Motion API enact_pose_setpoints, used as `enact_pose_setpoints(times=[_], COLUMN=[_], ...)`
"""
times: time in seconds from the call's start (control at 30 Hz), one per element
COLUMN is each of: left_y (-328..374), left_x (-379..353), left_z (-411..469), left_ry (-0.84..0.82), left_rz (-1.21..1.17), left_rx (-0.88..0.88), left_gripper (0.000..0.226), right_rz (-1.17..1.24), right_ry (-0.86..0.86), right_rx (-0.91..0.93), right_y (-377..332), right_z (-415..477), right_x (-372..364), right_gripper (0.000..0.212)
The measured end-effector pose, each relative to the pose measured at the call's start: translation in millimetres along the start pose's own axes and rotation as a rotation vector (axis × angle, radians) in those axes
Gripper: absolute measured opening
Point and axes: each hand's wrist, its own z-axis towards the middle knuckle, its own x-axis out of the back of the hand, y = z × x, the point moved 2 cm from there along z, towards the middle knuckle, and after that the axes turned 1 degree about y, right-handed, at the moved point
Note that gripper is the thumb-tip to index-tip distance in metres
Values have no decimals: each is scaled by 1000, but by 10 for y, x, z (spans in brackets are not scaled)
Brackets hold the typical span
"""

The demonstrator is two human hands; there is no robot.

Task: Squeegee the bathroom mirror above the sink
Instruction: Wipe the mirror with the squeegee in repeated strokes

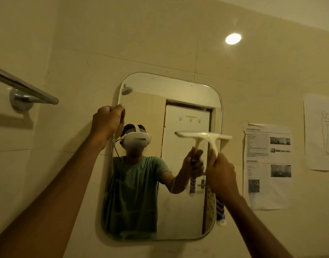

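Observation:
A rounded rectangular mirror [187, 94] hangs on the cream tiled wall. My left hand [106, 122] grips the mirror's upper left edge, fingers curled round the rim. A white squeegee [212, 136] is in my right hand [220, 173], which is closed round its handle; a blue and white patterned part of the handle [220, 211] hangs below my wrist. The blade lies level against the glass at the mirror's right side, about mid-height. The glass reflects a person in a green shirt with a white headset, plus the squeegee.
A chrome towel rail [24, 88] juts out from the wall at the upper left. Two printed paper sheets [269, 164] [322, 133] are stuck to the wall right of the mirror. A bright light spot [233, 38] glares on the tiles above.

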Motion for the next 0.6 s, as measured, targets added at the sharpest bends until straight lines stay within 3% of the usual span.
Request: enact_pose_setpoints(times=[0.13,0.4,0.6], left_y=[-27,-214,-430], left_x=[23,40,16], left_z=[-74,-223,-321], left_ry=[22,21,26], left_rz=[48,95,122], left_rx=[26,27,5], left_gripper=[37,37,40], right_rz=[-50,-27,65], right_ry=[-75,40,-17], right_rx=[-49,171,69], right_y=[45,-635,-297], right_z=[-220,769,370], right_x=[135,328,32], right_gripper=[35,38,33])
